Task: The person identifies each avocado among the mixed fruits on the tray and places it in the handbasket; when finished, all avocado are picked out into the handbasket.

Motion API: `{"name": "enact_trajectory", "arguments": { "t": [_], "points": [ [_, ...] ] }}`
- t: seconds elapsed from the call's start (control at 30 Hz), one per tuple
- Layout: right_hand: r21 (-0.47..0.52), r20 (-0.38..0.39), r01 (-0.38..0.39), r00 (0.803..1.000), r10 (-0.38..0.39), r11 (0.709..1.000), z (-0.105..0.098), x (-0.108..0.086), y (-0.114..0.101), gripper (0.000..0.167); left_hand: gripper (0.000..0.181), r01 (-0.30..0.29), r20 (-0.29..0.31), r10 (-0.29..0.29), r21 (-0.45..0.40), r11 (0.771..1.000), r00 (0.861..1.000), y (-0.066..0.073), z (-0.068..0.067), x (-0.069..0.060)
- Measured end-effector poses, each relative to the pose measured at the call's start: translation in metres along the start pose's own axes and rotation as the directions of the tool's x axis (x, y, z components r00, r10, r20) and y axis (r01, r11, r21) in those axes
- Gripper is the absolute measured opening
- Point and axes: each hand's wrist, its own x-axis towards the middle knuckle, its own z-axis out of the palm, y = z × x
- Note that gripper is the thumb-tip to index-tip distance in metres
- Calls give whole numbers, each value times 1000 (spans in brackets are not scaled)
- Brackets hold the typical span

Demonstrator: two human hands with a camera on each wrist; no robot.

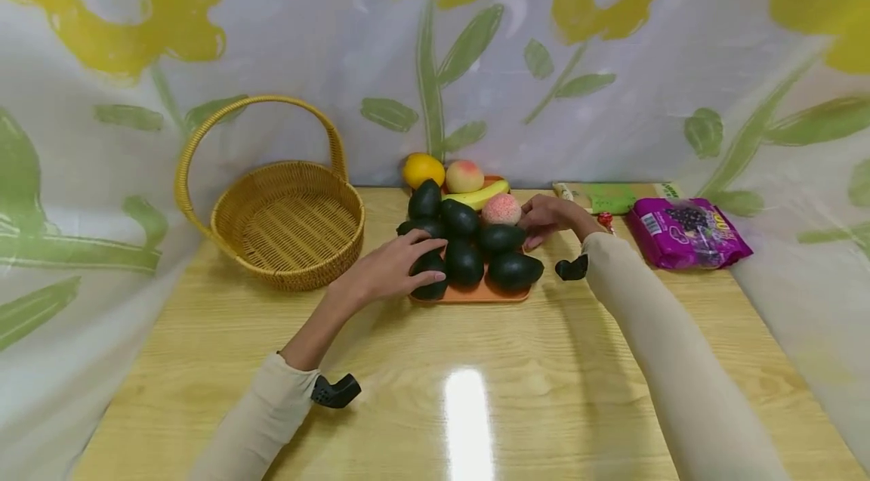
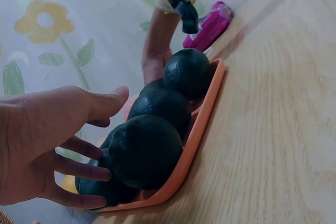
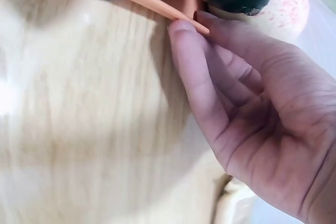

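Observation:
An orange tray [image 1: 484, 294] holds several dark green avocados [image 1: 465, 264], a banana [image 1: 479, 195], two peaches [image 1: 465, 176] and a yellow lemon-like fruit [image 1: 423, 170] at the back. My left hand [image 1: 394, 266] reaches over the tray's left side, thumb and fingers spread around the front-left avocado [image 2: 144, 150]; whether it touches the fruit is unclear. On the other side, my right hand [image 1: 547, 217] pinches the tray's right rim [image 3: 168, 9] between thumb and finger, close to an avocado and a pink-speckled peach [image 3: 286, 9].
A wicker basket [image 1: 292, 279] with a tall handle stands to the left on the wooden table. Right of the tray lie a purple grape-printed packet [image 1: 686, 233], a green packet [image 1: 615, 196] and a small red-wrapped item [image 1: 605, 220]. A flower-printed curtain [image 1: 306, 35] hangs behind.

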Motion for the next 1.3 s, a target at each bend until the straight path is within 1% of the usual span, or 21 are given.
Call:
{"name": "enact_trajectory", "arguments": {
  "t": [0.13,0.3,0.37,0.5,0.57,0.67,0.87,1.0,1.13,1.23,1.3],
  "points": [
    [29,27,-47,999,46,998,-3,-2,-4,13,65,-20,8,20,11,1000,1000,2,2,4],
    [33,59,-73,996,71,997,-4,-1,-8,13,65,-16,11,16,54,998,1000,6,5,6],
    [22,60,-71,996,70,997,-5,-3,-12,15,65,-13,3,13,69,998,1000,7,5,7],
    [-3,62,-64,996,64,998,-5,-7,-17,14,65,-9,9,8,99,995,1000,10,7,8],
    [-35,66,-55,996,57,998,-5,-9,-17,12,64,-10,13,9,99,995,1000,11,8,8],
    [-45,64,-56,996,59,997,-6,-10,-16,9,62,-8,17,6,93,996,1000,11,9,8],
    [16,80,-57,995,55,998,-5,-4,-14,8,59,16,31,-19,97,995,999,8,9,3],
    [2,75,-61,995,61,998,-5,-4,-15,8,59,21,30,-23,69,997,999,4,9,3],
    [-37,57,-58,997,60,998,-2,-9,-20,9,58,3,35,-6,76,997,999,3,8,2],
    [-62,39,-64,997,66,996,0,-14,-23,8,56,-20,37,17,90,996,999,5,7,1],
    [-68,40,-70,997,73,995,0,-14,-23,8,55,-26,43,22,105,994,999,6,7,1]
  ]
}}
